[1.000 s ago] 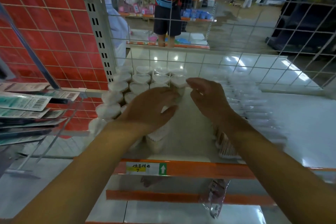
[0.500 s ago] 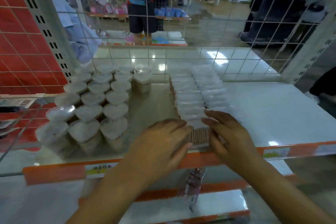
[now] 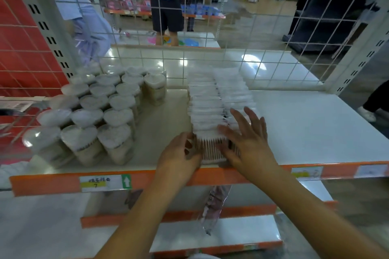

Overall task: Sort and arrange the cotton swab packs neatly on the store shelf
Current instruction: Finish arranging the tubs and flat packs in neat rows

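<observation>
Two rows of flat clear swab packs (image 3: 219, 101) stand on edge in the middle of the white shelf (image 3: 311, 128), running from the front edge to the back grid. My left hand (image 3: 181, 153) grips the left side of the frontmost pack (image 3: 211, 149), whose wooden sticks show. My right hand (image 3: 246, 136) lies with spread fingers on the front packs of the right row, thumb against the frontmost pack. Several heart-shaped clear tubs of swabs (image 3: 99, 115) stand in rows at the shelf's left.
A white wire grid (image 3: 231, 27) closes the shelf's back, with people in the aisle behind it. The orange front rail (image 3: 46, 183) carries price labels. A plastic packet (image 3: 214, 206) hangs below the rail. Red grid panel and hanging cards are at left.
My hands came from the heart-shaped tubs to the front of the flat pack rows. Since half a second ago my right fingers have spread and my left fingers have curled round the front pack.
</observation>
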A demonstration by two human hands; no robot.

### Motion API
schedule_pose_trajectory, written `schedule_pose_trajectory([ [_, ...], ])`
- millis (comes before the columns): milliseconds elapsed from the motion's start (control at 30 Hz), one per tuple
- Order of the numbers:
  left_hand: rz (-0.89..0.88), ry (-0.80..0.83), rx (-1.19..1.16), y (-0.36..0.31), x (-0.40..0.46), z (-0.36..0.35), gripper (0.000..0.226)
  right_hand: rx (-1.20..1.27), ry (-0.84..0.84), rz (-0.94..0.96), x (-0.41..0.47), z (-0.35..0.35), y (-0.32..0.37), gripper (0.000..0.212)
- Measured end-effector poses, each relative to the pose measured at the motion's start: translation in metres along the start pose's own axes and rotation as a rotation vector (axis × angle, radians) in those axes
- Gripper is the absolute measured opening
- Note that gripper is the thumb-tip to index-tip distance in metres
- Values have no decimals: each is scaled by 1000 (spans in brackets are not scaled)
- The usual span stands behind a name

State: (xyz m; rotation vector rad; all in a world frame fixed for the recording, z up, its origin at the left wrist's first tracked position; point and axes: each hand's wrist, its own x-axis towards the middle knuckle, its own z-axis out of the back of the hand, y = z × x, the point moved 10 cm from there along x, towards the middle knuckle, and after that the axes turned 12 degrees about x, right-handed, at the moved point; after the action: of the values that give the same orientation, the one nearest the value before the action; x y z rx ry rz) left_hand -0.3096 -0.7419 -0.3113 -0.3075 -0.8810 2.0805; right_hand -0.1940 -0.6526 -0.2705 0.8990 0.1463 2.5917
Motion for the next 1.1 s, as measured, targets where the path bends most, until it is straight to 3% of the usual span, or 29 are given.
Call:
schedule_pose_trajectory([
  [400, -48, -71, -33, 3, -13, 2, 28, 124, -68, 183, 4, 11, 14, 24],
  [533, -23, -72, -95, 4, -7, 3, 14, 134, -60, 240, 11, 8, 15, 19],
  [867, -44, -88, -237, 5, -1, 17, 18, 318, 25, 227, 29, 4, 21, 31],
  [1100, 47, -129, -551, -4, -13, 20, 12, 513, -215, 169, 28, 28, 24, 27],
])
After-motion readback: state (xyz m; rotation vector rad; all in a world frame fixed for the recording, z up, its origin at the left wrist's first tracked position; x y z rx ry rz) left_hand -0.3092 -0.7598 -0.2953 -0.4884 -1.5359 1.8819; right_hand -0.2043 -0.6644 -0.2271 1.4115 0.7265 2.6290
